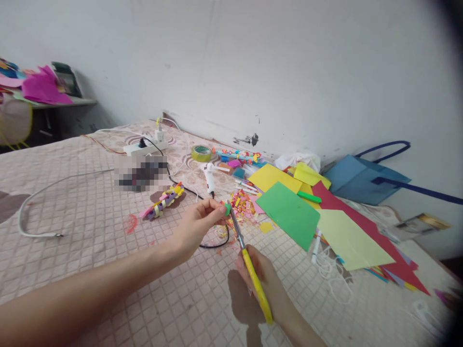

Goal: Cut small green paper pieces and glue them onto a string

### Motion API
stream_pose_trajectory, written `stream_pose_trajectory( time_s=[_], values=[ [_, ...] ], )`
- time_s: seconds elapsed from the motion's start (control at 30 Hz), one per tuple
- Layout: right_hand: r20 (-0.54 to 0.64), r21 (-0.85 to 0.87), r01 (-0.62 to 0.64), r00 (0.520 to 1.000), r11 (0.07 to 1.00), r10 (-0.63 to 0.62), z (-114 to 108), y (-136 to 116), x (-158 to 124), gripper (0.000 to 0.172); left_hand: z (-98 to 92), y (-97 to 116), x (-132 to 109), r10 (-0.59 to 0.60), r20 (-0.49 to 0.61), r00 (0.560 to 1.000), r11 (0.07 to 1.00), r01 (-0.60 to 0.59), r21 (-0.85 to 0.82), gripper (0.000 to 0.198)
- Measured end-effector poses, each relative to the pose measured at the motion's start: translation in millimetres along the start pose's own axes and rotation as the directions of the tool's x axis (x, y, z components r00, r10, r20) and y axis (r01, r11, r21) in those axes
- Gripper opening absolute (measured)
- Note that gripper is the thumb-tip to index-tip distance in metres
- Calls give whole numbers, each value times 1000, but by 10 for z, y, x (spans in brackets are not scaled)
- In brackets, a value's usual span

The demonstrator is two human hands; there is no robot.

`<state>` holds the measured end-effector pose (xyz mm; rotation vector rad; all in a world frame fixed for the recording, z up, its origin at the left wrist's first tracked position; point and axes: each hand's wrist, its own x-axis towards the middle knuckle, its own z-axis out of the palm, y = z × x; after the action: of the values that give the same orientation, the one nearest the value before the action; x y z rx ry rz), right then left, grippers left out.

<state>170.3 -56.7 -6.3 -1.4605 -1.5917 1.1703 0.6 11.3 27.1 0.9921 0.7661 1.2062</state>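
Note:
My left hand (pixel 197 222) pinches a small green paper piece (pixel 227 208) between thumb and fingers, above the patterned bedspread (pixel 90 226). My right hand (pixel 265 284) grips yellow-handled scissors (pixel 253 272); their metal blades point up and touch the green piece. A heap of coloured paper scraps (pixel 243 202) lies just beyond the blades. A white glue gun (pixel 209 177) stands behind the scraps, with its black cord looping under my left hand.
Coloured paper sheets (pixel 289 212) in green, yellow and red spread out to the right, near a blue bag (pixel 361 180). A tape roll (pixel 201 153), markers, a power strip (pixel 144 147), a paper-flower stick (pixel 162 202) and a white cable (pixel 36 207) lie around. The wall runs behind.

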Motion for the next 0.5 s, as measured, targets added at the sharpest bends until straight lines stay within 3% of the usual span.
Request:
stream_pose_trajectory(
  time_s=[0.5],
  values=[
    [-6, -21, -28, 1000, 999, 28, -2, -4, -5, 29, -3, -4, -3, -20, 8, 1000, 999, 21, -32, 17]
  ],
)
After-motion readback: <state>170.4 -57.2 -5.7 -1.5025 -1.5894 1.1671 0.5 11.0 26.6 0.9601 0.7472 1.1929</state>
